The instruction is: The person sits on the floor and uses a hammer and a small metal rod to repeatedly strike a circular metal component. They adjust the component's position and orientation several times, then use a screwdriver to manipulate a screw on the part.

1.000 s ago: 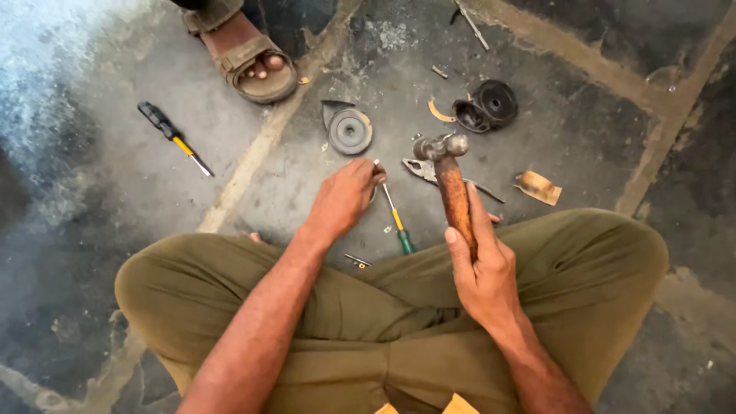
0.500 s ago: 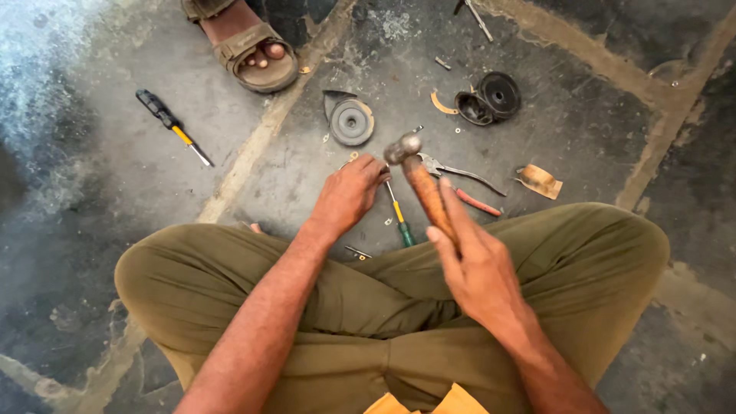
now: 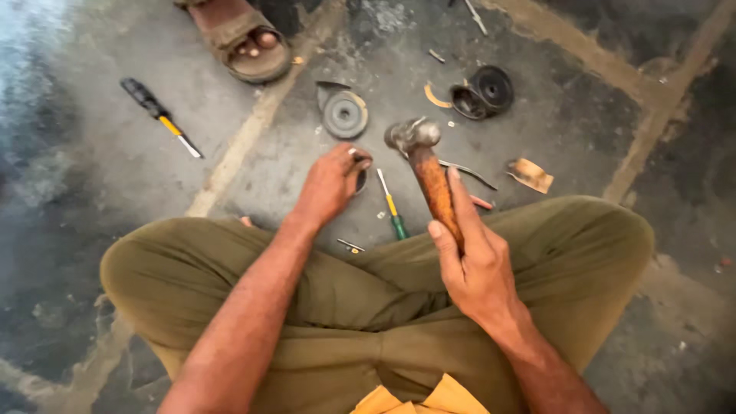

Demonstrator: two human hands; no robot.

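I sit cross-legged on a concrete floor in olive trousers. My right hand [image 3: 477, 259] grips the wooden handle of a hammer [image 3: 426, 170], its metal head raised above the floor. My left hand [image 3: 331, 184] rests on the floor with its fingers closed around a small dark ring-shaped part [image 3: 360, 179], mostly hidden by the fingers. A green-handled screwdriver [image 3: 393, 209] lies between my two hands. Pliers with red grips [image 3: 471, 182] lie partly hidden behind the hammer handle.
A grey round metal disc [image 3: 343, 113] lies ahead of my left hand. Two black ring parts [image 3: 483, 90] and a curved tan strip [image 3: 435, 97] sit at the upper right. A black-and-yellow screwdriver [image 3: 159, 116] lies at the left. Another person's sandalled foot [image 3: 244, 37] is at the top.
The hammer head swung left toward my left hand half a second ago and has now risen again. My left hand stayed on the small part on the floor.
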